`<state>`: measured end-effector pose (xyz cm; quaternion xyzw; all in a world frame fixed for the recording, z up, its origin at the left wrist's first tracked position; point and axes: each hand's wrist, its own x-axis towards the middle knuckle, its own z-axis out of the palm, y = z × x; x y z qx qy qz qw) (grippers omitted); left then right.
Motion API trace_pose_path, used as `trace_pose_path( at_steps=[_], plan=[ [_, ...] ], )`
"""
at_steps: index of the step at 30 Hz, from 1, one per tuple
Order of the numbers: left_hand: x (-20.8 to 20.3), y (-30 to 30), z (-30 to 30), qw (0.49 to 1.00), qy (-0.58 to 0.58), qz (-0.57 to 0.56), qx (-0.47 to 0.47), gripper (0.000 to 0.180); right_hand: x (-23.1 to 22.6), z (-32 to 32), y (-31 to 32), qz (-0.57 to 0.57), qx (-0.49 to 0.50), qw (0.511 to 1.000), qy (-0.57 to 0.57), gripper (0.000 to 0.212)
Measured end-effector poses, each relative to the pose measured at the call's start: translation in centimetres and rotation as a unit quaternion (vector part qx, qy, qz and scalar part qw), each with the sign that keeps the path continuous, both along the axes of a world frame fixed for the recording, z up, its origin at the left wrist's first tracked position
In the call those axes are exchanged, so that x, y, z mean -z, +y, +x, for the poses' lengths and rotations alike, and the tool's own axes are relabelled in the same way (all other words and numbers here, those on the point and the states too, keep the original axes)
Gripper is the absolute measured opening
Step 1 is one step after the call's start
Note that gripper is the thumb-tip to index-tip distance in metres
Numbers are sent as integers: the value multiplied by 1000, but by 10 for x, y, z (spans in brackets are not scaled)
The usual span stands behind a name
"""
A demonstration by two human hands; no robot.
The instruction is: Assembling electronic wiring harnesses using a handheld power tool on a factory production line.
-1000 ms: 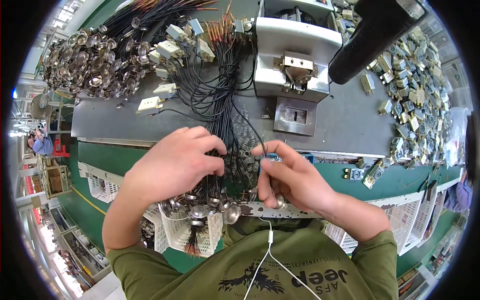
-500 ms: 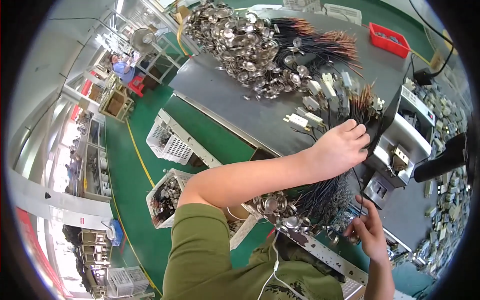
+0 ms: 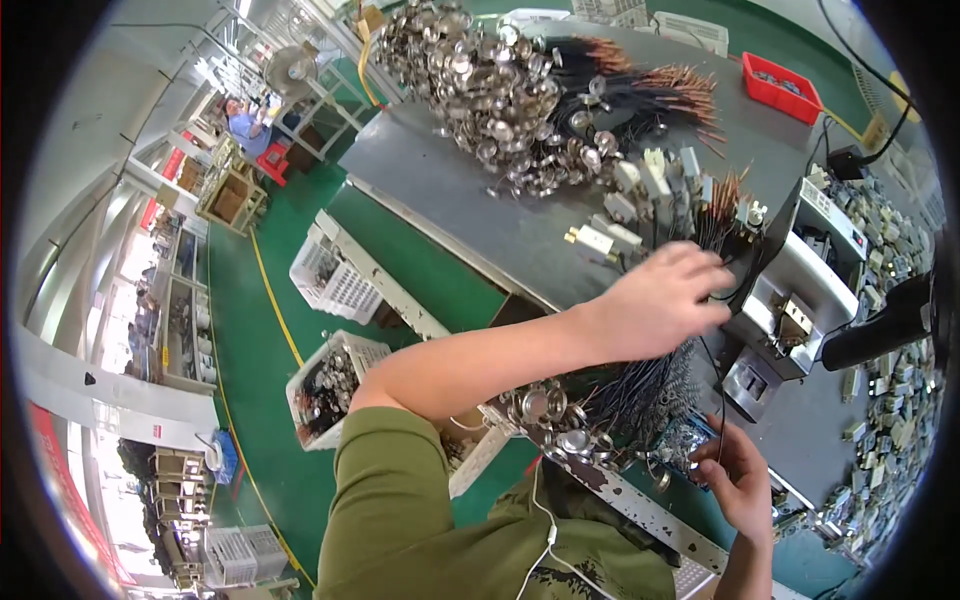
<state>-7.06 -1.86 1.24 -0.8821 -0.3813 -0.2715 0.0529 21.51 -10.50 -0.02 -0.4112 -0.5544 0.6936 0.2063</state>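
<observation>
My left hand [image 3: 665,300] reaches across the bench beside a metal bench machine [image 3: 822,262], its fingertips curled and smeared by motion; what lies under them is hidden. A thin black wire [image 3: 722,392] runs from beneath this hand down to my right hand [image 3: 740,478], which pinches it between thumb and fingers near the bench's front edge. Below my left wrist lies a bundle of black wires [image 3: 640,395] with round metal caps [image 3: 540,402] at one end. Just beyond my left hand are white plug-like pieces [image 3: 596,240] and copper-coloured wire ends [image 3: 728,195].
A large heap of round metal caps [image 3: 490,95] with black wires covers the far bench. A red tray [image 3: 780,88] stands at the far right. Many small pale parts [image 3: 895,400] lie along the right side. White crates [image 3: 340,290] stand left of the bench; a person [image 3: 245,122] sits farther off.
My left hand has shifted slightly left and nearer, its fingers loosening a little. My right hand has moved slightly lower, still pinching the wire.
</observation>
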Motion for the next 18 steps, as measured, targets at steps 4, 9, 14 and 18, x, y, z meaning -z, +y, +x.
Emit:
trace_pose_path(
  at_steps=[4,9,14,18],
  plan=[
    [-10,-22,30,949,-14,-219,228,30,-5,2,4,41,-19,998,-32,49],
    [-1,-13,39,934,-58,-258,239,23,-31,5,13,248,-11,947,-205,21],
    [5,-8,44,939,57,-273,204,23,-24,10,36,290,-98,897,-318,24],
    [-3,-19,48,933,23,-294,205,24,-31,22,22,321,-46,898,-298,23]
  ],
)
